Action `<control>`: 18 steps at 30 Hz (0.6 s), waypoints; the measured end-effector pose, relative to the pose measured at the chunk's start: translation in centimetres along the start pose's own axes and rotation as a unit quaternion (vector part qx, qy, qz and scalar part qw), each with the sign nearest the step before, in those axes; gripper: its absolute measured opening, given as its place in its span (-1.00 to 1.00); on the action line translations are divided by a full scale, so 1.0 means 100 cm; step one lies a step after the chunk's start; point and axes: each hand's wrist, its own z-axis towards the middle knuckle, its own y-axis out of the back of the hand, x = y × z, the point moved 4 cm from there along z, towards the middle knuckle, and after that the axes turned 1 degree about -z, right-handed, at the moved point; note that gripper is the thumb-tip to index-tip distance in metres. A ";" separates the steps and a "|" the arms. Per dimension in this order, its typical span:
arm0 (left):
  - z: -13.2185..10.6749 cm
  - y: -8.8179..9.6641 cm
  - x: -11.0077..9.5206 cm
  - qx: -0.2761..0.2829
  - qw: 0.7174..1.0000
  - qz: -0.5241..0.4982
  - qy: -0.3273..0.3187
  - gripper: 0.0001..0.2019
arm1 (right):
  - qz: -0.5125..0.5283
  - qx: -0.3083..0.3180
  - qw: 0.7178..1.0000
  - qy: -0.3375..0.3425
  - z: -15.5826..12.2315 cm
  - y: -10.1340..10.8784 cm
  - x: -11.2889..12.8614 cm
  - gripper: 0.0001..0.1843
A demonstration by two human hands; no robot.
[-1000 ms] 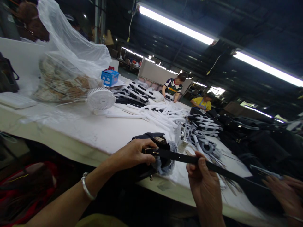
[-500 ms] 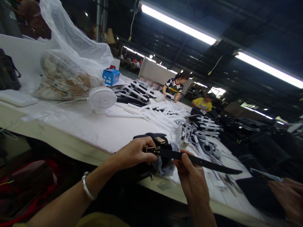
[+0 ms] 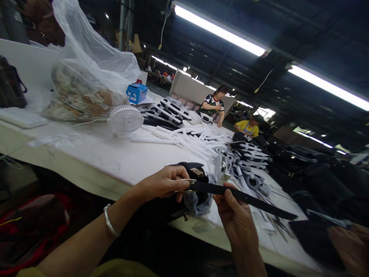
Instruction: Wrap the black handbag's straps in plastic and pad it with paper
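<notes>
A black strap (image 3: 250, 199) with a gold metal buckle at its left end runs across the lower middle and points right. My left hand (image 3: 161, 184) is closed, pinching the buckle end. My right hand (image 3: 235, 217) grips the strap from below, a little right of the buckle, thumb on top. Under the strap lies a black bag (image 3: 191, 171) with a gold clasp and a crumpled clear wrapper. A silver bangle (image 3: 108, 220) sits on my left wrist.
A long white table (image 3: 115, 154) carries a small white fan (image 3: 126, 119), a big plastic bag of goods (image 3: 83, 84), a blue box (image 3: 136, 92), white straps (image 3: 196, 142) and black bags. Two people (image 3: 215, 103) work at its far end. Another person's hand (image 3: 350, 246) shows at lower right.
My right hand slid left along the strap toward the buckle. The strap's free end now hangs clear on the right. My left hand kept its hold on the buckle.
</notes>
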 end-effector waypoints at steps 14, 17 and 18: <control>0.002 -0.010 -0.004 -0.036 0.996 0.075 -0.023 -0.71 | -0.026 0.078 0.995 -0.056 -0.012 -0.020 -0.003 -0.66; 0.002 -0.013 -0.003 -0.049 0.993 0.103 -0.030 -0.75 | -0.046 0.095 0.992 -0.071 -0.015 -0.028 -0.009 -0.65; 0.002 -0.014 -0.003 -0.053 0.992 0.108 -0.031 -0.75 | -0.052 0.093 0.991 -0.074 -0.015 -0.029 -0.011 -0.65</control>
